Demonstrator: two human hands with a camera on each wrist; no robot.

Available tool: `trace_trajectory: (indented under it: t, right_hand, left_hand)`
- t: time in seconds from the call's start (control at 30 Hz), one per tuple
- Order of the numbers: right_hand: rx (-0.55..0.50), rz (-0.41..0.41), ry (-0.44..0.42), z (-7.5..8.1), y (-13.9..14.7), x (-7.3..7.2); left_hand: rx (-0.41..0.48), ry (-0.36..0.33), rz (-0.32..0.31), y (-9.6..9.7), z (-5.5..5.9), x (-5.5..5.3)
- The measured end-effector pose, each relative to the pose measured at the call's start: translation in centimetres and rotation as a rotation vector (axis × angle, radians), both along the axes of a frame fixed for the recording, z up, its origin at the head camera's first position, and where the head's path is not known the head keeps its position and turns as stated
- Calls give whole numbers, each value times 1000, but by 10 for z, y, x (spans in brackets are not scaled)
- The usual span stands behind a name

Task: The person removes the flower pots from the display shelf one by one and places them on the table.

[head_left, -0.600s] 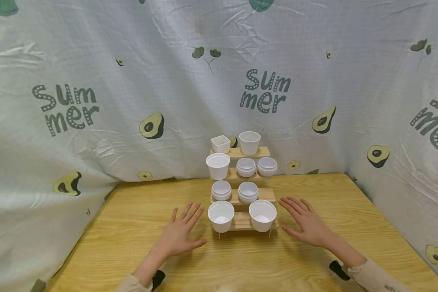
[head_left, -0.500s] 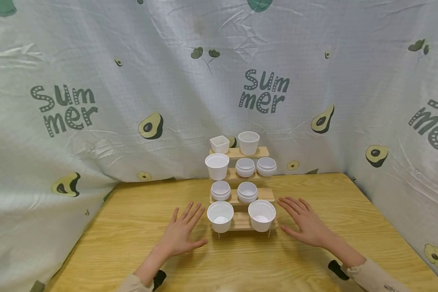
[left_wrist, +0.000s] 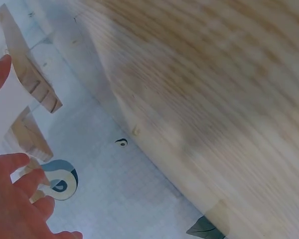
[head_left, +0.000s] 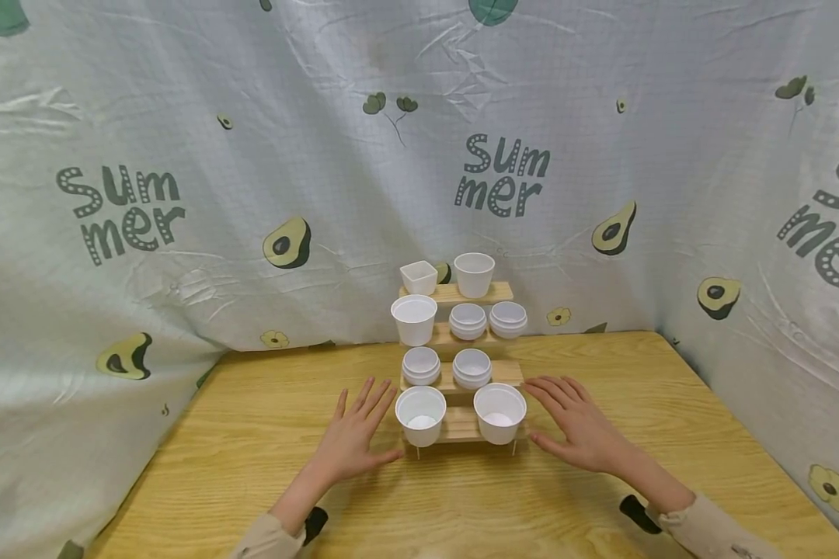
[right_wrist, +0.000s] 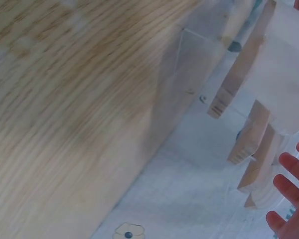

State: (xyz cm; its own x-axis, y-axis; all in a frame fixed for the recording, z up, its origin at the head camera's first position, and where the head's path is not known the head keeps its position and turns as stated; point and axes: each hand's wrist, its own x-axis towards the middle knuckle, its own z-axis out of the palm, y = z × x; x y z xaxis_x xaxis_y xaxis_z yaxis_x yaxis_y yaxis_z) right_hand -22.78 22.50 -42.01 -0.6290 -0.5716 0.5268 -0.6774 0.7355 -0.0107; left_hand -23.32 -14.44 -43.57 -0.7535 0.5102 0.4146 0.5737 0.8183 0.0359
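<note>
A tiered stand with wooden shelves (head_left: 460,425) and clear sides carries several white plastic cups and bowls. On its lowest shelf are two round white cups, a left cup (head_left: 421,416) and a right cup (head_left: 499,413). My left hand (head_left: 353,439) is spread with straight fingers just left of the stand, holding nothing. To the right of the stand, my right hand (head_left: 576,423) reaches toward its edge with fingers extended and nothing in them. Both wrist views show fingers beside the shelf ends, the left hand (left_wrist: 15,199) and the right hand (right_wrist: 294,194).
Higher shelves hold small ribbed bowls (head_left: 471,369), a tall cup (head_left: 414,320), another cup (head_left: 474,275) and a square cup (head_left: 419,277). The wooden table (head_left: 252,435) extends to both sides. A printed curtain (head_left: 349,178) hangs behind and along both sides.
Both hands have moved slightly inward, closer to the stand's sides. The cups and bowls stay where they were on the shelves. The head view has shifted a little.
</note>
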Motion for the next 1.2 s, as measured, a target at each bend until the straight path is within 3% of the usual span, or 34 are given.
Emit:
trace_trajectory:
  t: [0.5, 1.2]
  right_hand:
    - [-13, 39, 75, 5, -11, -7]
    - [28, 68, 115, 10, -25, -17]
  left_hand:
    - [10, -47, 25, 6, 0, -11]
    - [-4, -42, 24, 11, 5, -13]
